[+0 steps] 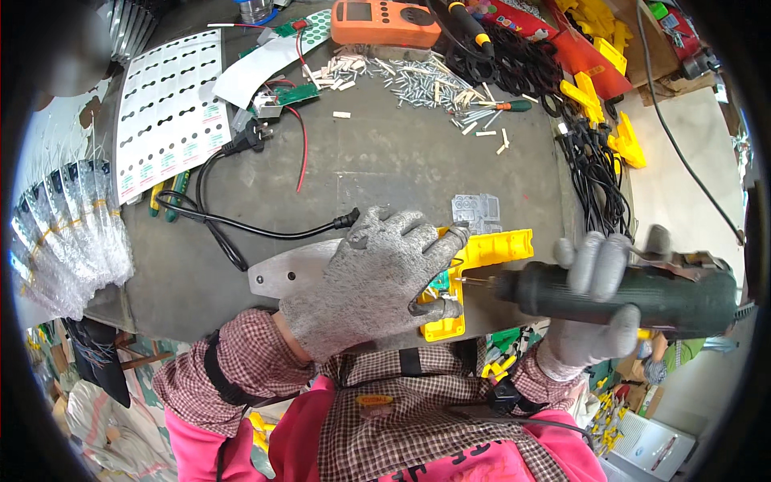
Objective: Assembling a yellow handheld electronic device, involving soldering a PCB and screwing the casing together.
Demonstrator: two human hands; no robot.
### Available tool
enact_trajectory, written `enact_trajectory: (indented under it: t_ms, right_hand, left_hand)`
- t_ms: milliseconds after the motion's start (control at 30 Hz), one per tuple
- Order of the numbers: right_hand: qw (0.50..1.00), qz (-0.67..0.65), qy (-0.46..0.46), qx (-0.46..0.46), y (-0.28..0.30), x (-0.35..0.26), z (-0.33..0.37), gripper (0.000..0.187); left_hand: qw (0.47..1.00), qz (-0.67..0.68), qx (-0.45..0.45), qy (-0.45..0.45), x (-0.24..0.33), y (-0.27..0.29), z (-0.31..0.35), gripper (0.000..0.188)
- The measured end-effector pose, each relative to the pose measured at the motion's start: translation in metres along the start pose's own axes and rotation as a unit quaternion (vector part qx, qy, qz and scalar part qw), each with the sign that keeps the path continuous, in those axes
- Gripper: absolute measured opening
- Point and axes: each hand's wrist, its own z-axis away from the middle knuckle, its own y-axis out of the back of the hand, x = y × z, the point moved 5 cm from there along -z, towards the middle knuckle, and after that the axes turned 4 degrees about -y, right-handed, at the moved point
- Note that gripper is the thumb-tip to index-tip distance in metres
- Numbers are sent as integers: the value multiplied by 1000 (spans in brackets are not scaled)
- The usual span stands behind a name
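My left hand [365, 277], in a grey knit glove, lies over a yellow plastic housing [498, 247] near the table's front edge, its thumb and fingers closed around the part. Between them a bit of green circuit board [439, 281] shows inside the housing. A flat silvery metal plate [269, 275] with two holes sticks out to the left from under that hand. My right hand [598, 269], also gloved, grips a dark green electric screwdriver [538, 291], held level. Its bit points left, with the tip at the housing's edge; whether it touches a screw is too small to tell.
Screws [418, 84] and small white pieces are heaped at the back. An orange meter [384, 22] stands behind them. A black power cord [281, 234] and a sticker sheet [173, 112] lie left. Black cables [594, 177] and yellow parts [626, 143] line the right edge.
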Motion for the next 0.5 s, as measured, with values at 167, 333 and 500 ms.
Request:
enact_trajectory:
  t_ms: [167, 333, 500]
  right_hand:
    - [997, 51, -63, 9, -21, 28, -18, 54]
    - [990, -5, -92, -108, -47, 44, -15, 47]
    - [986, 85, -83, -115, -58, 39, -14, 52]
  left_hand:
    - [999, 9, -29, 20, -2, -2, 2, 79]
    - [999, 38, -2, 19, -2, 1, 4, 82]
    - [998, 50, -26, 9, -3, 2, 4, 83]
